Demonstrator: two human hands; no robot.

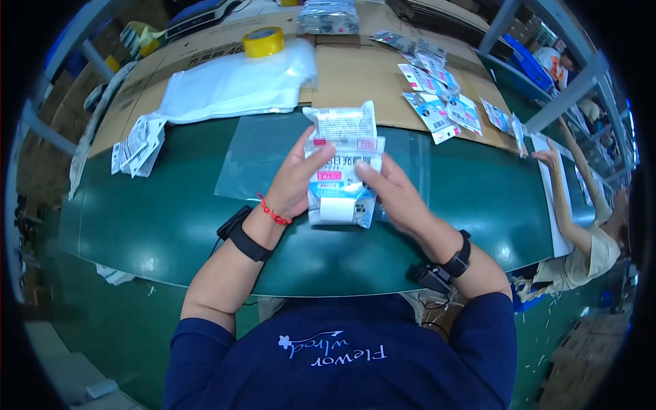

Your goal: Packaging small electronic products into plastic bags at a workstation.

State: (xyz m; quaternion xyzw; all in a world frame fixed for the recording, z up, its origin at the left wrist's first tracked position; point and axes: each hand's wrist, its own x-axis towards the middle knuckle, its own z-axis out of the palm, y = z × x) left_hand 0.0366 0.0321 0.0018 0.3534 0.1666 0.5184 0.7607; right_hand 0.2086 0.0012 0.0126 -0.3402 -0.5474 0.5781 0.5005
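Between my two hands, above the green table, I hold a white and blue printed package point(345, 178), its crinkled top end tilted away from me. It looks like a stack of flat packs; how many lie together I cannot tell. My left hand point(295, 171) is closed on its left edge, thumb across the printed front. On the opposite edge, my right hand point(396, 193) grips it, thumb pressed on the front and fingers mostly behind. A clear plastic bag point(253, 157) lies flat on the table beneath and around my hands.
Cardboard point(348, 75) covers the far table point(171, 225), bearing a pile of clear bags point(232, 85), a yellow tape roll point(263, 42) and a bundle of packs point(328, 17). Printed cards point(140, 147) lie left, several blue-white packs point(437, 109) right. A co-worker's arm point(564, 191) reaches in at right.
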